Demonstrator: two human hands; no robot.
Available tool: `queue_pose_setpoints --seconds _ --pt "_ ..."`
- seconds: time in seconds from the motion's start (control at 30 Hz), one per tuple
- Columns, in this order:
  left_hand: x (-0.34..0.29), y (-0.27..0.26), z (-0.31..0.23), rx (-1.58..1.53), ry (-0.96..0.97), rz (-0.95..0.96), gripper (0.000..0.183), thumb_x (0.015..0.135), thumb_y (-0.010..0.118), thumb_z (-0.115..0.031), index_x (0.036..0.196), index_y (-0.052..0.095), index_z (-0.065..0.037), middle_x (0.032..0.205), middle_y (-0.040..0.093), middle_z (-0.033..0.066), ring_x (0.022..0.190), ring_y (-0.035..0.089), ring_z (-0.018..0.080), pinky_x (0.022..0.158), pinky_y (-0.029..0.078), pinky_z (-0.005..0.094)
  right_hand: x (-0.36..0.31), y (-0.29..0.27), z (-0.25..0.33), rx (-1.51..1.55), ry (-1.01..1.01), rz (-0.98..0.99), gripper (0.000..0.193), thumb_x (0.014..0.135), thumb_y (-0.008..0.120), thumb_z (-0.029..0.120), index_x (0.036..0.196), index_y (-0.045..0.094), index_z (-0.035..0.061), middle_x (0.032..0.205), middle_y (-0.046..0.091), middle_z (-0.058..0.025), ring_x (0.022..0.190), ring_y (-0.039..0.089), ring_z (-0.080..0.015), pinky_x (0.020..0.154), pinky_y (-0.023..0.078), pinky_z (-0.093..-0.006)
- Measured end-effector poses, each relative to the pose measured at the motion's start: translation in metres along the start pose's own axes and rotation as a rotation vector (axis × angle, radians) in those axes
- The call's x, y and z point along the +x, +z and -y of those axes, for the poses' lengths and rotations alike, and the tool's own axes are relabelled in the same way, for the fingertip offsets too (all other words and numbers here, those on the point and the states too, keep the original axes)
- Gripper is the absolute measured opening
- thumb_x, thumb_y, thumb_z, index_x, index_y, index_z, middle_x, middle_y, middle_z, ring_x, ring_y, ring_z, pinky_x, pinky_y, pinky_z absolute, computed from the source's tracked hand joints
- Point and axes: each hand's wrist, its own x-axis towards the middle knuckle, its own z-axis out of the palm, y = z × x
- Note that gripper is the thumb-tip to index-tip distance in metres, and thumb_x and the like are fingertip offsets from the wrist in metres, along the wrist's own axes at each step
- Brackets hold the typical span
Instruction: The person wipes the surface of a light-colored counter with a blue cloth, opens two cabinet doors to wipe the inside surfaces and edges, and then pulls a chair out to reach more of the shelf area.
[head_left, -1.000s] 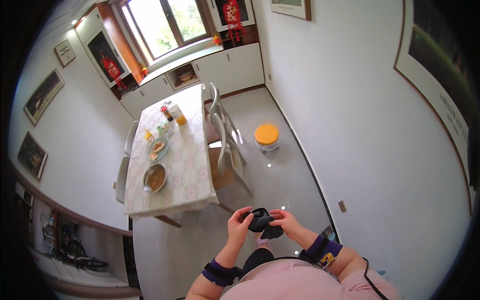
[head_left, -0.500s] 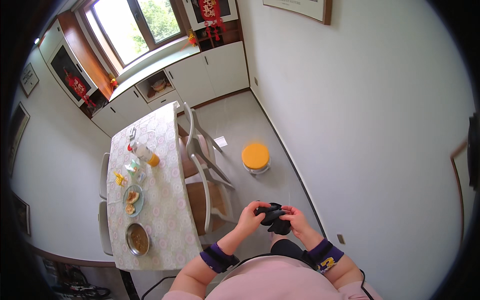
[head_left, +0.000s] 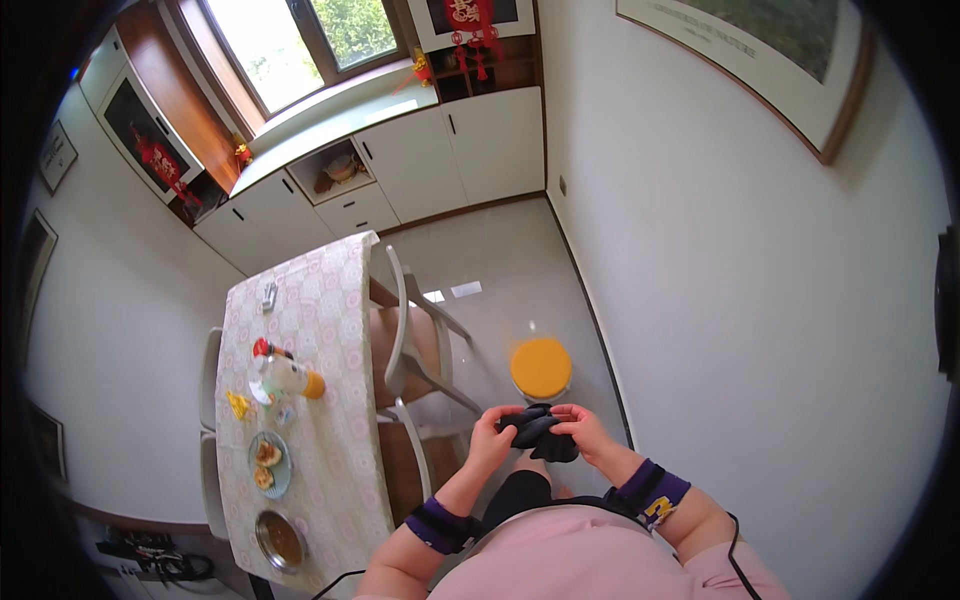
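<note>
In front of my body, a bunched piece of soft black cloth (head_left: 556, 447) hangs between my two hands, its lower part drooping. My left hand (head_left: 488, 442) pinches its left edge with curled fingers. At the other side my right hand (head_left: 586, 433) grips the upper right edge between thumb and fingers. The folds hide what kind of garment it is. Just beyond the cloth stands a round stool with an orange top (head_left: 541, 366). Both forearms wear dark purple bands.
Left of me is a table with a patterned cloth (head_left: 340, 470), carrying a bottle (head_left: 300, 379), a plate (head_left: 285, 483) of food and a metal bowl (head_left: 261, 548). Grey chairs (head_left: 422, 468) line its near side. A white wall (head_left: 740, 330) rises on my right; cabinets (head_left: 410, 165) stand ahead.
The view has shifted, so the table and stool sit lower in the picture. Both hands still hold the black cloth, now slightly more spread apart.
</note>
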Motion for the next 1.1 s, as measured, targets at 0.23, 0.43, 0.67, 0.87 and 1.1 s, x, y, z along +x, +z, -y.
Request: queue_pose_setpoints --seconds 0.23,0.43,0.67,0.87,1.1 --pt "0.14 -0.039 0.0 0.086 0.026 -0.054 0.049 0.074 0.05 0.0 0.122 0.063 -0.001 0.11 0.068 0.0127 0.1 0.064 0.0193 0.089 0.05 0.029 0.111 0.037 0.071 -0.057 0.068 0.011 0.039 0.076 0.068 -0.006 0.114 0.062 0.0028 0.106 0.064 -0.0066 0.102 0.061 -0.0172 0.091 0.049 -0.0297" --pt "0.214 -0.065 -0.023 -0.014 -0.048 -0.001 0.048 0.075 0.052 -0.001 0.121 0.063 -0.002 0.115 0.065 0.0175 0.109 0.062 0.0277 0.097 0.047 0.0339 0.182 0.063 0.129 -0.081 0.015 0.01 0.038 0.076 0.069 -0.005 0.113 0.064 0.003 0.105 0.064 -0.0053 0.1 0.06 -0.0163 0.092 0.048 -0.0294" --pt "0.295 -0.088 -0.021 -0.106 -0.089 -0.101 0.05 0.075 0.052 0.001 0.124 0.061 -0.001 0.118 0.063 0.0162 0.11 0.06 0.0248 0.098 0.046 0.0326 0.261 0.074 0.173 -0.099 0.03 0.06 0.038 0.077 0.068 -0.005 0.114 0.064 0.0023 0.107 0.065 -0.0054 0.101 0.06 -0.015 0.092 0.048 -0.0273" --pt "0.378 -0.103 -0.026 -0.057 -0.062 -0.147 0.051 0.076 0.05 0.003 0.126 0.059 0.0 0.116 0.064 0.0128 0.107 0.061 0.0198 0.094 0.047 0.029 0.345 0.071 0.211 -0.114 0.012 0.121 0.04 0.076 0.07 -0.004 0.115 0.062 0.0028 0.108 0.063 -0.0064 0.104 0.058 -0.0167 0.095 0.045 -0.0285" --pt "0.507 -0.079 -0.046 0.18 -0.028 -0.064 0.056 0.074 0.05 0.005 0.129 0.057 -0.003 0.118 0.064 0.014 0.108 0.061 0.021 0.094 0.048 0.0304 0.459 0.027 0.265 -0.088 0.066 0.126 0.046 0.072 0.073 -0.005 0.115 0.061 0.0046 0.106 0.063 -0.0062 0.101 0.059 -0.0171 0.093 0.047 -0.0302"
